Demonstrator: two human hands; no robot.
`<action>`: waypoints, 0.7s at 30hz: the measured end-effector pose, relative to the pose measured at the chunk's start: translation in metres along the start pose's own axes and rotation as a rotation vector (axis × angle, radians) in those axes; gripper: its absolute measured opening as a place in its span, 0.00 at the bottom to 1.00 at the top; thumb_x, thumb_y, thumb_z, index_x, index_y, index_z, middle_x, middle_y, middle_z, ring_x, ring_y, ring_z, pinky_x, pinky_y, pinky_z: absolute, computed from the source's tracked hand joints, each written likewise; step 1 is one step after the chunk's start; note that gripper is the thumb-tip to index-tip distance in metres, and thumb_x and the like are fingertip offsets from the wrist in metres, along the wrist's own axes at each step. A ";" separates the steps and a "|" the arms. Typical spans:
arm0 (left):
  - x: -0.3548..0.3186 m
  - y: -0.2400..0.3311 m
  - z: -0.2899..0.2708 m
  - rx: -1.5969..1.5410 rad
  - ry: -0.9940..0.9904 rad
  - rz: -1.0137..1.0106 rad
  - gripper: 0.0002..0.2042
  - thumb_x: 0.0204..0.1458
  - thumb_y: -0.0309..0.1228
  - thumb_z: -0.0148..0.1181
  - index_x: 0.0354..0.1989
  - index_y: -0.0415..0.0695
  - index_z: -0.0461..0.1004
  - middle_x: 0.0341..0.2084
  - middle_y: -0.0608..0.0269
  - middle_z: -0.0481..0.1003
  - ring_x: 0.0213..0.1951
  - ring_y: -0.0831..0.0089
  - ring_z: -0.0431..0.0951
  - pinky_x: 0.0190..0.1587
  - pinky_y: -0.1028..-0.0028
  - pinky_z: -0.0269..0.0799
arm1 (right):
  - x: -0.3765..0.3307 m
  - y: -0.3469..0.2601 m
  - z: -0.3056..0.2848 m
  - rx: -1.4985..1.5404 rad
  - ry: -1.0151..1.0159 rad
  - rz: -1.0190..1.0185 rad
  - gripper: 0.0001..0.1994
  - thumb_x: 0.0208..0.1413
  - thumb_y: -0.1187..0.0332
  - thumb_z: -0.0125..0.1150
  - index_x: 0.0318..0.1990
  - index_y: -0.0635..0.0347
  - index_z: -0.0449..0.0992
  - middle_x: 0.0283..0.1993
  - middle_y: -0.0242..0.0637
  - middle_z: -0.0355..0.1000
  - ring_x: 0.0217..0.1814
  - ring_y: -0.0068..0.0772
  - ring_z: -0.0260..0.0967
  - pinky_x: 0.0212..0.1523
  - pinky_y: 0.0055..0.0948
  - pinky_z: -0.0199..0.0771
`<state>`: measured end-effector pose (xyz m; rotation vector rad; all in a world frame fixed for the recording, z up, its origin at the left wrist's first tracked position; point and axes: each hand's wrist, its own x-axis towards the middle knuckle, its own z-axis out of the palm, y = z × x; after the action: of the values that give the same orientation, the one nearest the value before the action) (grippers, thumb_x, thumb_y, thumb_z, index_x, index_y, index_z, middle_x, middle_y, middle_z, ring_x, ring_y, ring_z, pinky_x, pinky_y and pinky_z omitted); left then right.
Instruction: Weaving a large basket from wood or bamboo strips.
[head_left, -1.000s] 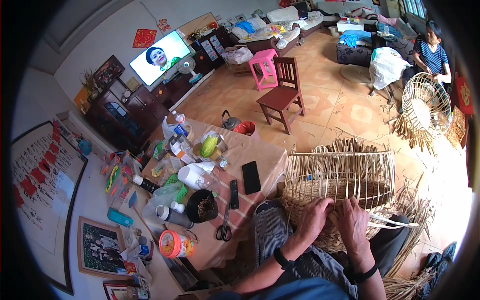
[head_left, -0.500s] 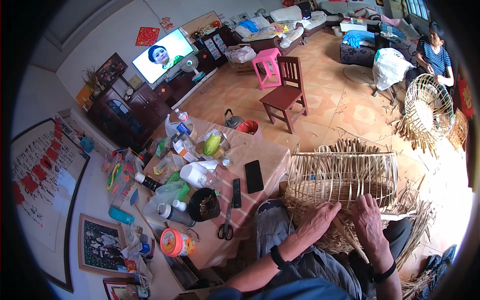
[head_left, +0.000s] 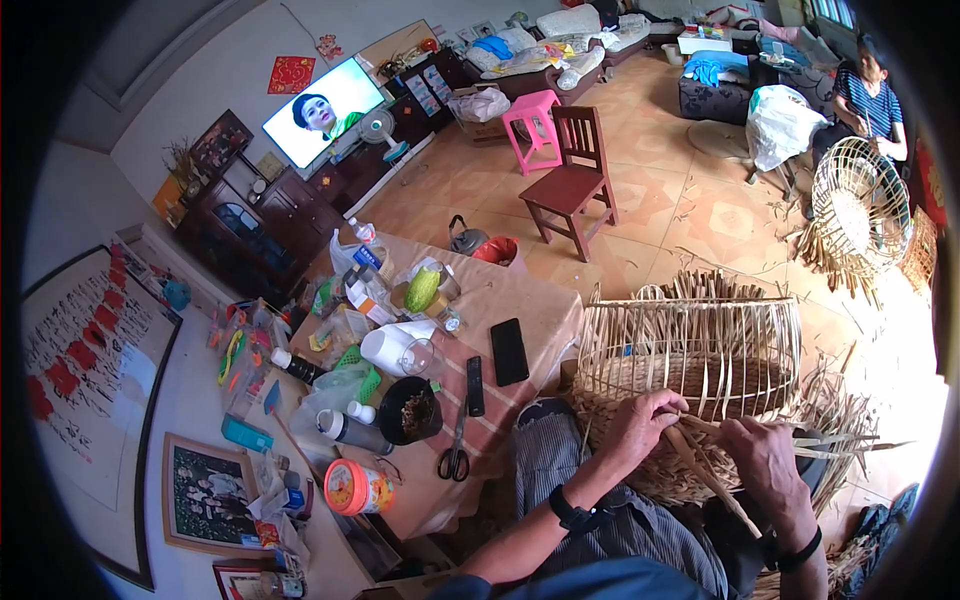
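Observation:
A partly woven straw basket (head_left: 648, 335), with open upright ribs and a denser woven lower part, lies tilted on my lap. My left hand (head_left: 632, 438) is at its near edge, thumb and fingers pinched on a straw strip. To the right, my right hand (head_left: 765, 455) is closed round more straw, its fingers curled and partly hidden. Loose straw strips (head_left: 708, 472) run between the hands and hang down toward my knees. Other long ends stick out to the right past my right hand.
At my left stands a cloth-covered table (head_left: 500, 425) with scissors (head_left: 453, 455), a phone (head_left: 509, 351), a remote (head_left: 474, 386) and a black bowl (head_left: 408, 410). A wooden chair (head_left: 572, 190) is ahead. Far right, a seated person (head_left: 868, 105) works on another basket (head_left: 858, 215).
My right hand has moved right and slightly down, drawing straw with it, so long ends now stick out to the right. My left hand has shifted slightly left, still pinching.

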<state>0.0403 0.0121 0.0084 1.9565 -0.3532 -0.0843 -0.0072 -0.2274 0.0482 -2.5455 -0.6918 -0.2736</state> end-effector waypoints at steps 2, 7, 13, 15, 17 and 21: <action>0.001 -0.005 -0.001 0.009 -0.005 0.025 0.09 0.56 0.23 0.65 0.45 0.42 0.82 0.36 0.56 0.85 0.40 0.65 0.86 0.44 0.69 0.79 | -0.010 0.007 0.006 -0.061 0.021 0.063 0.04 0.52 0.71 0.67 0.35 0.55 0.80 0.25 0.37 0.71 0.26 0.44 0.75 0.25 0.42 0.71; 0.005 -0.006 -0.008 0.056 -0.036 0.071 0.09 0.57 0.26 0.65 0.45 0.42 0.84 0.36 0.57 0.85 0.39 0.67 0.86 0.45 0.71 0.78 | -0.020 0.012 0.021 0.028 0.233 0.246 0.09 0.46 0.75 0.71 0.37 0.56 0.83 0.29 0.38 0.70 0.31 0.44 0.73 0.32 0.42 0.72; 0.010 -0.004 -0.014 0.084 -0.200 -0.060 0.08 0.58 0.24 0.62 0.42 0.40 0.84 0.36 0.55 0.85 0.40 0.72 0.85 0.45 0.73 0.77 | -0.041 -0.024 0.018 -0.070 0.303 0.260 0.20 0.42 0.68 0.77 0.43 0.60 0.77 0.37 0.42 0.71 0.40 0.51 0.71 0.42 0.47 0.73; 0.012 -0.006 -0.015 0.072 -0.213 -0.010 0.08 0.58 0.23 0.60 0.43 0.39 0.84 0.37 0.56 0.85 0.41 0.72 0.84 0.47 0.72 0.77 | -0.045 -0.038 0.038 0.043 0.099 0.319 0.20 0.46 0.64 0.76 0.43 0.60 0.74 0.37 0.44 0.72 0.38 0.53 0.73 0.37 0.47 0.74; 0.014 -0.006 -0.019 0.113 -0.217 0.019 0.09 0.59 0.23 0.58 0.44 0.39 0.84 0.38 0.55 0.85 0.42 0.70 0.85 0.49 0.71 0.77 | -0.048 -0.042 0.058 0.093 0.033 0.326 0.19 0.50 0.63 0.75 0.42 0.60 0.71 0.36 0.45 0.72 0.37 0.55 0.75 0.34 0.48 0.75; 0.012 0.001 -0.023 0.149 -0.231 0.037 0.11 0.59 0.22 0.56 0.46 0.41 0.83 0.39 0.53 0.84 0.44 0.61 0.85 0.48 0.68 0.77 | -0.064 -0.037 0.069 0.362 0.023 0.327 0.15 0.56 0.67 0.70 0.41 0.63 0.69 0.32 0.48 0.72 0.33 0.56 0.74 0.32 0.47 0.73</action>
<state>0.0570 0.0287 0.0204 2.0912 -0.5609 -0.2684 -0.0763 -0.1921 -0.0164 -2.2547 -0.2757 -0.0585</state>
